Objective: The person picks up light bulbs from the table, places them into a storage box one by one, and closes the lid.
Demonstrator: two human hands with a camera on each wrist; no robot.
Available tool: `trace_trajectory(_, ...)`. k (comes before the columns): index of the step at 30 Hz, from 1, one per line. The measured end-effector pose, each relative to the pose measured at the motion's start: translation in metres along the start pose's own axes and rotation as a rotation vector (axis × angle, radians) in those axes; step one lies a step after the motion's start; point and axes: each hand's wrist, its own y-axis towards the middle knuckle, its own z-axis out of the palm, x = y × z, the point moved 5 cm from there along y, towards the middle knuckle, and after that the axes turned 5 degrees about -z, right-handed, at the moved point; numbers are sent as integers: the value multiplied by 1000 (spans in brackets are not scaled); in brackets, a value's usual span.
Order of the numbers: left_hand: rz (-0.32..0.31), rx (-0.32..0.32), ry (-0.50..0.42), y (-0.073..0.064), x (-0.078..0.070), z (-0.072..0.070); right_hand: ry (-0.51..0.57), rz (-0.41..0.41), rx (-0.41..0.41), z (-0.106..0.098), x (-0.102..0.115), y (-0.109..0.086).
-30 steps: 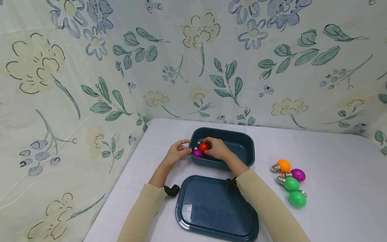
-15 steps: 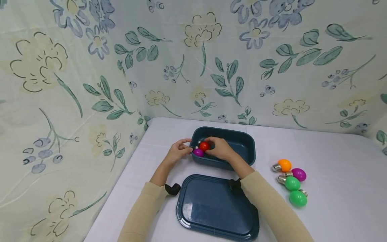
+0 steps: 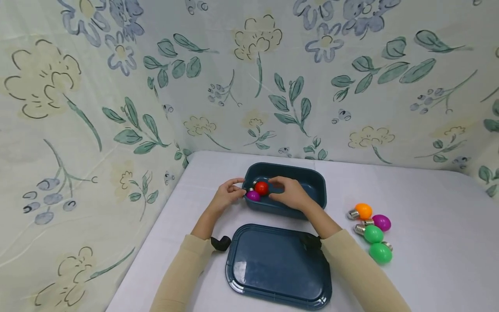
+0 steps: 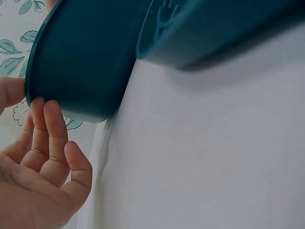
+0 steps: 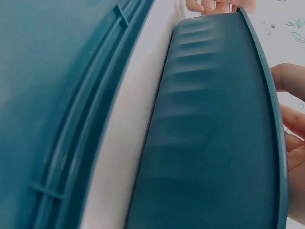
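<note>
- White table [image 3: 436,225]
- Blue box [image 3: 273,209]: open side up, near far edge
- Blue lid [image 3: 278,268]: flat, just in front of box
- Right of both, clustered on sides: orange bulb [image 3: 364,211], purple bulb [image 3: 382,223], two green bulbs [image 3: 380,254]

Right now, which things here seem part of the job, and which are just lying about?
Likely part of the job:
Blue tub, left fingers at its rim
Red bulb in the tub, near the right fingers
Purple bulb beside it

Lying about, though possibly for the job too:
Orange bulb, second purple bulb, two green bulbs
Flat blue lid
</note>
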Motion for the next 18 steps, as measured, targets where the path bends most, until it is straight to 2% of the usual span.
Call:
trace_trajectory(13, -6, 4, 6, -1, -2, 1, 50, -16, -79, -13, 8, -30)
trace_trajectory(18, -7, 1, 14, -1, -1, 1, 58, -26, -137, -20, 10, -44)
